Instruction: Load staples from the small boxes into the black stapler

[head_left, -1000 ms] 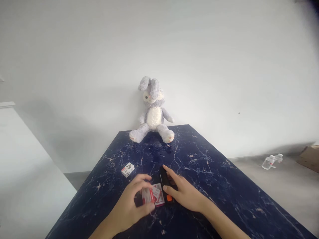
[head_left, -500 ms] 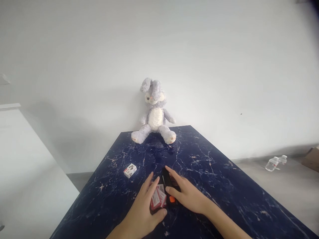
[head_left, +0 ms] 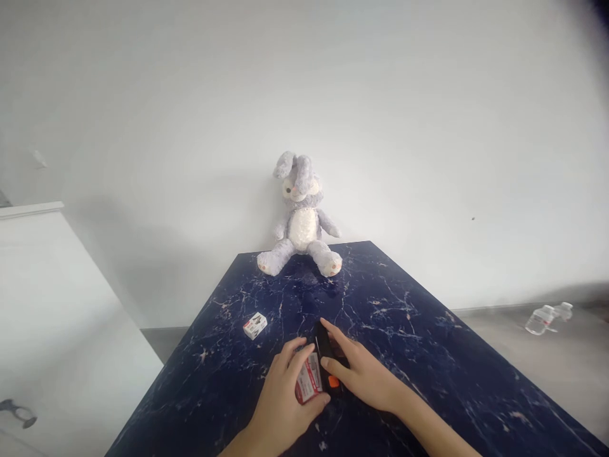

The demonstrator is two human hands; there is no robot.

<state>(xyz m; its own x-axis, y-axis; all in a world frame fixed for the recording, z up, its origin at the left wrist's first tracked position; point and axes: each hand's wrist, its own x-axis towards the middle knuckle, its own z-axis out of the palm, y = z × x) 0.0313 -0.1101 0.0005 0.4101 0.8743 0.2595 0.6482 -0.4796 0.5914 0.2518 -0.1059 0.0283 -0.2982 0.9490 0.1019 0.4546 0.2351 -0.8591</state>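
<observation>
My left hand [head_left: 288, 395] curls round a small stack of red-and-white printed cards [head_left: 309, 379], fingers at the far edge and thumb at the near one. My right hand [head_left: 364, 374] is closed on a long black object with an orange button [head_left: 321, 346], thumb on its top and fingers along its far side. The cards lie right beside the black object, at its left. Much of the black object is hidden under my right hand, so its kind is not clear. Beyond my left hand, a small white box with red and black print [head_left: 255, 326] rests on the table.
A grey plush rabbit [head_left: 303, 219] sits at the far end of the dark blue marbled table [head_left: 404, 330], against the wall. White furniture [head_left: 66, 317] stands at the left. Clear plastic bottles [head_left: 542, 319] are on the floor at the right.
The fanned cards are now squared into a neater stack, with my left fingers and thumb drawn closer round them. The whole view has shifted slightly; my right hand keeps its hold.
</observation>
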